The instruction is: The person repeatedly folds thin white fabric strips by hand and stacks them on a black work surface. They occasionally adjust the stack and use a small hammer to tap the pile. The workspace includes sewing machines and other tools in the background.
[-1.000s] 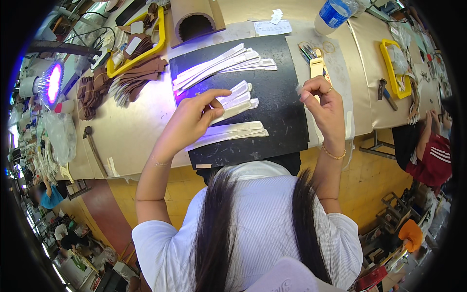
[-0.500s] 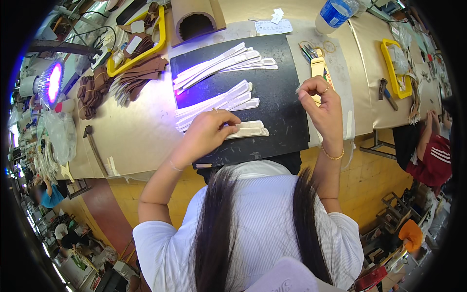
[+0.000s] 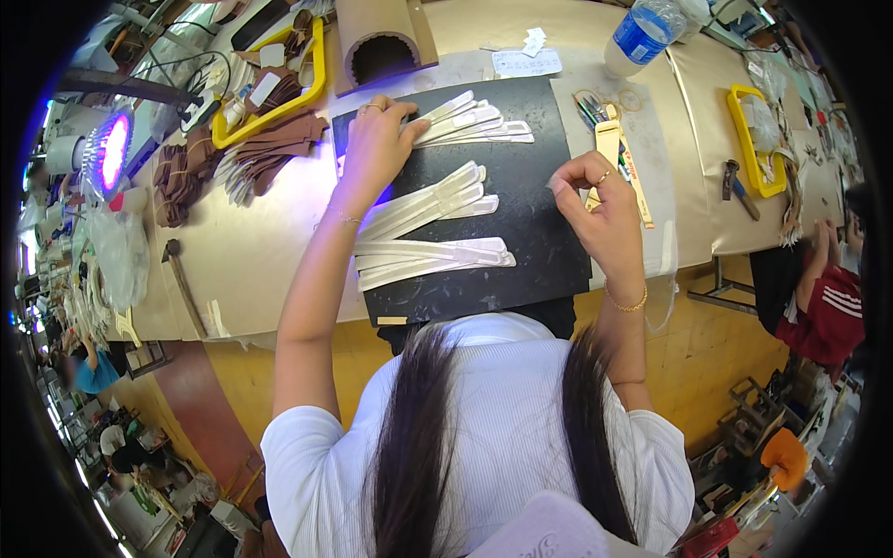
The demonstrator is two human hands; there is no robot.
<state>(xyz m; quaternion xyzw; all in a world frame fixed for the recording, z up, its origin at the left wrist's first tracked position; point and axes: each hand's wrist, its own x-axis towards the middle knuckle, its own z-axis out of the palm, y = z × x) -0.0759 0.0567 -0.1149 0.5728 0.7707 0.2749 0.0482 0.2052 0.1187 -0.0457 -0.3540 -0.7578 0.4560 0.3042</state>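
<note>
Three fanned bundles of long white strips lie on a black board (image 3: 539,251). My left hand (image 3: 377,139) is over the left end of the far bundle (image 3: 479,126), its thumb and fingers apart, covering part of it. Closer to me are the middle bundle (image 3: 437,200) and the near bundle (image 3: 437,260). At the board's right side, my right hand (image 3: 600,205) is raised with thumb and forefinger pinched. Something small and pale shows at its fingertips, too small to name. Behind that hand lies a yellow-handled cutter-like tool (image 3: 609,139).
A yellow tray (image 3: 220,130) and brown strips (image 3: 279,144) lie at the far left, near a lit purple lamp (image 3: 110,153). One hammer (image 3: 181,279) rests left, another (image 3: 741,191) right. A bottle (image 3: 637,39) and a brown tube (image 3: 381,42) stand at the back.
My left hand has moved away from the near bundle to the far one. The near bundle now lies uncovered and spread. My right hand has shifted slightly left and nearer, still pinched.
</note>
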